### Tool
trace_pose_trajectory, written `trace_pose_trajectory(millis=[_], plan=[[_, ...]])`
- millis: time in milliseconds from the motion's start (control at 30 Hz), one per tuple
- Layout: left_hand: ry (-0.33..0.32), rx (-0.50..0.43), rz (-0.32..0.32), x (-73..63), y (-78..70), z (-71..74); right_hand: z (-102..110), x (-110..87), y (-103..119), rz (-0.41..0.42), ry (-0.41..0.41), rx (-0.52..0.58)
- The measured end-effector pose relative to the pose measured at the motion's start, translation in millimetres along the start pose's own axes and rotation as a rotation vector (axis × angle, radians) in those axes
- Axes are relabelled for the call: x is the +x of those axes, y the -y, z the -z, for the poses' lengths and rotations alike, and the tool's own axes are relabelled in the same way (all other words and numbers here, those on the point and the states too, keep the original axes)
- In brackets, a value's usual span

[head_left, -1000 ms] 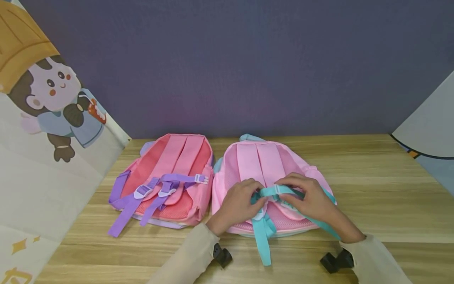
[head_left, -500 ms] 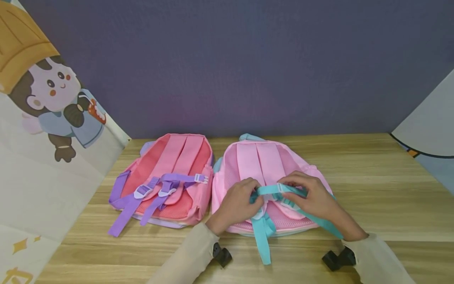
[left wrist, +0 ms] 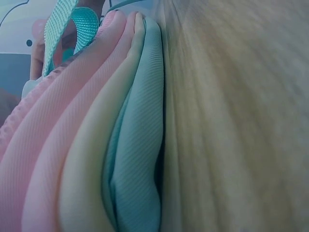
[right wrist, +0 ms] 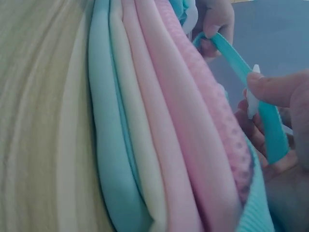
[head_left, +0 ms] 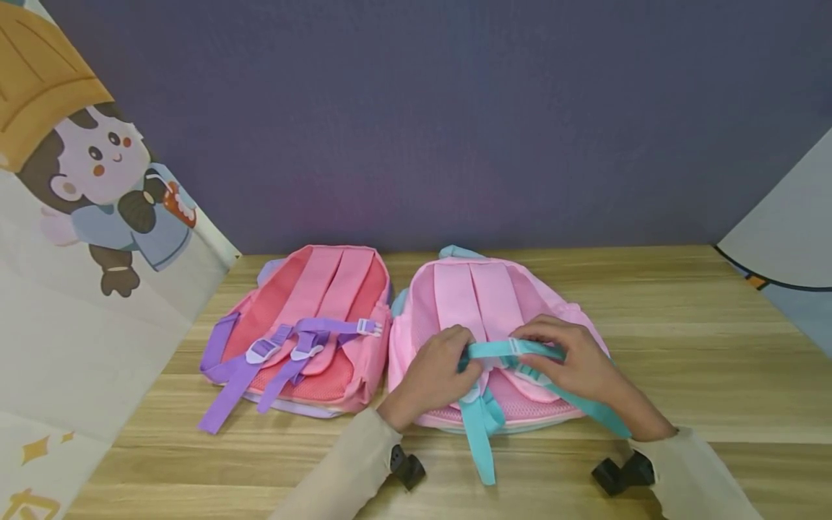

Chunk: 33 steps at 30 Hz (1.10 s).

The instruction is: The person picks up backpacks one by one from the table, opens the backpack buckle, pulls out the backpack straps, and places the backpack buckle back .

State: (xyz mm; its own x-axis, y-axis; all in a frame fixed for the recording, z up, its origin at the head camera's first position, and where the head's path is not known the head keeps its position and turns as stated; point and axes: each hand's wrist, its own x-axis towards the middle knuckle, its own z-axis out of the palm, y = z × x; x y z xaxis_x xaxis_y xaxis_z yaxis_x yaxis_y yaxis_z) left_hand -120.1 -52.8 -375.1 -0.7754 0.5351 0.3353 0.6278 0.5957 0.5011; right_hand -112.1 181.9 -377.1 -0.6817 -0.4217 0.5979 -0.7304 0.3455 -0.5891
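Note:
A light pink backpack [head_left: 494, 285] lies with its padded straps facing up. Above its back panel, a teal webbing strap [head_left: 489, 349] is stretched between the two hands. My left hand [head_left: 434, 372] pinches the strap's left end between thumb and curled fingers. My right hand [head_left: 575, 359] pinches it farther right, right beside a white slider [head_left: 516, 347]. In the right wrist view the thumb [right wrist: 273, 89] presses at the white slider [right wrist: 252, 99], and the webbing runs on across the palm. A loose teal strap end [head_left: 479, 440] hangs over the bag's near edge onto the table.
A coral-pink backpack [head_left: 286, 289] with purple straps [head_left: 237, 386] lies against the light pink one on the left. Both are on a wood-grain table [head_left: 702, 347]. A dark wall panel [head_left: 455, 130] stands behind, with a cartoon-printed sheet [head_left: 58, 325] at left.
My right hand and the white slider have shifted slightly right, and more strap shows between the hands. The left hand keeps nearly the same place; both backpacks stay put.

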Motion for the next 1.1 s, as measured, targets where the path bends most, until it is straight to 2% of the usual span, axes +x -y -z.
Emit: trace_pose_trajectory(millis=[300, 767, 1100], plan=[[-0.005, 0.007, 0.017, -0.9, -0.1, -0.3, 12.8, -2.8, -4.4, 0.001, -0.039, 0.019], [-0.007, 0.029, -0.004, 0.3, 0.2, -2.8, 27.9, -5.8, -3.5, -0.026, 0.019, 0.012], [0.002, 0.026, 0.001, 0.2, -0.8, -2.1, 36.4, -5.9, -2.5, -0.092, 0.073, -0.080]])
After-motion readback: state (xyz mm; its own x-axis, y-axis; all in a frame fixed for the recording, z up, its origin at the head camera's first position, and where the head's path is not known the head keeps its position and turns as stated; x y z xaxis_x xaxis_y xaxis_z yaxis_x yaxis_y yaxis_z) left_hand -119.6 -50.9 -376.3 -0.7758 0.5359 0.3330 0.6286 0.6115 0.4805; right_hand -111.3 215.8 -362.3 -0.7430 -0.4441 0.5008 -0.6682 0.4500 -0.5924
